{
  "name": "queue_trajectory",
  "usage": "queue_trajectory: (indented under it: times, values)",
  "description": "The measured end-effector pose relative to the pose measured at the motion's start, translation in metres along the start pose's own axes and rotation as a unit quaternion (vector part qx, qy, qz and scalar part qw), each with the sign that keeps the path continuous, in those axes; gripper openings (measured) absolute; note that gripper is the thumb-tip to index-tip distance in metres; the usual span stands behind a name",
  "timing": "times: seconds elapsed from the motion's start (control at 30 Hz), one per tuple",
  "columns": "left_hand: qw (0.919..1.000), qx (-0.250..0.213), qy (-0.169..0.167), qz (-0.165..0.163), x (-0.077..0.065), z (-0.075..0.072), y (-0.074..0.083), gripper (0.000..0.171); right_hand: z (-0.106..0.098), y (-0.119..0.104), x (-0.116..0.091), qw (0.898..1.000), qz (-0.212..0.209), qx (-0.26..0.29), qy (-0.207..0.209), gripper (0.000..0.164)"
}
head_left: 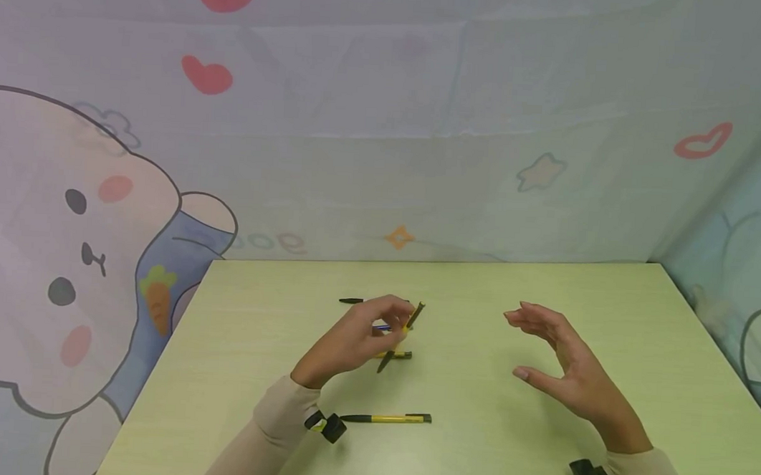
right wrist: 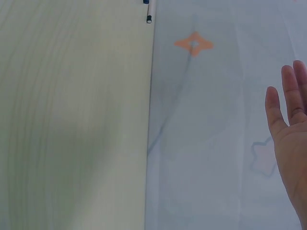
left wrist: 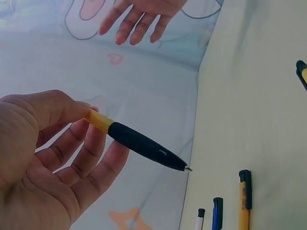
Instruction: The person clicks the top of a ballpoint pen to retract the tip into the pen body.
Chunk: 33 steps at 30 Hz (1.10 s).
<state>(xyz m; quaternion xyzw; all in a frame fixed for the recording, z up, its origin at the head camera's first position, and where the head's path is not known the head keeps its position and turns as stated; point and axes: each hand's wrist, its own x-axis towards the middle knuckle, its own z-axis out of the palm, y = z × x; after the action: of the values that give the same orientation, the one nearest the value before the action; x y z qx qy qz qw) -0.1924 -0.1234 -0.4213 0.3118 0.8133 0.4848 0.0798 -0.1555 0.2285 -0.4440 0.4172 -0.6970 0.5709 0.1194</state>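
My left hand (head_left: 359,333) pinches a yellow and black ballpoint pen (left wrist: 144,143) between thumb and fingers, above the table. The pen tilts, its black grip and metal tip pointing away from the palm in the left wrist view. Beneath that hand lie a yellow pen (left wrist: 245,201), a blue pen (left wrist: 218,213) and a white pen with a black end (left wrist: 200,219), all partly hidden in the head view. My right hand (head_left: 568,362) hovers over the table's right side, thumb and fingers apart, holding nothing.
Another yellow and black pen (head_left: 387,418) lies crosswise near the front of the light wooden table (head_left: 473,443). A printed cloth (head_left: 359,157) hangs behind the table's back edge and along its right side. Black wrist devices (head_left: 590,474) sit at both sleeves.
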Motion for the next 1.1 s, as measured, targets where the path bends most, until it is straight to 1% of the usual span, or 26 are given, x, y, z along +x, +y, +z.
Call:
queue_trajectory:
  times: [0.23, 0.47, 0.6, 0.67, 0.77, 0.93, 1.0, 1.1]
  values:
    - [0.9996, -0.021, 0.015, 0.004, 0.002, 0.003, 0.007, 0.027, 0.001, -0.007, 0.008, 1.000, 0.000, -0.007, -0.003, 0.089]
    - [0.9991, -0.037, 0.022, 0.008, 0.003, 0.005, 0.012, 0.026, -0.002, 0.010, 0.006, 1.000, 0.001, -0.004, -0.005, 0.091]
    - [0.9983, -0.054, 0.021, 0.010, 0.005, 0.007, 0.013, 0.026, -0.003, 0.014, 0.007, 1.000, -0.004, -0.002, -0.005, 0.092]
    - [0.9977, -0.063, 0.020, 0.012, 0.006, 0.008, 0.013, 0.026, -0.001, 0.012, 0.010, 1.000, -0.006, -0.005, -0.005, 0.092]
    - [0.9970, -0.074, 0.019, 0.015, 0.008, 0.010, 0.014, 0.025, 0.001, 0.002, 0.017, 1.000, -0.007, -0.013, -0.005, 0.092]
    - [0.9968, -0.074, 0.021, 0.021, 0.011, 0.012, 0.017, 0.025, 0.005, -0.014, 0.028, 0.999, -0.005, -0.036, -0.011, 0.090]
    - [0.9966, -0.075, 0.022, 0.024, 0.012, 0.012, 0.019, 0.025, 0.006, -0.017, 0.032, 0.999, -0.004, -0.045, -0.015, 0.091]
    - [0.9953, -0.092, 0.020, 0.023, 0.013, 0.013, 0.021, 0.026, 0.007, -0.018, 0.035, 0.998, 0.000, -0.057, -0.019, 0.093]
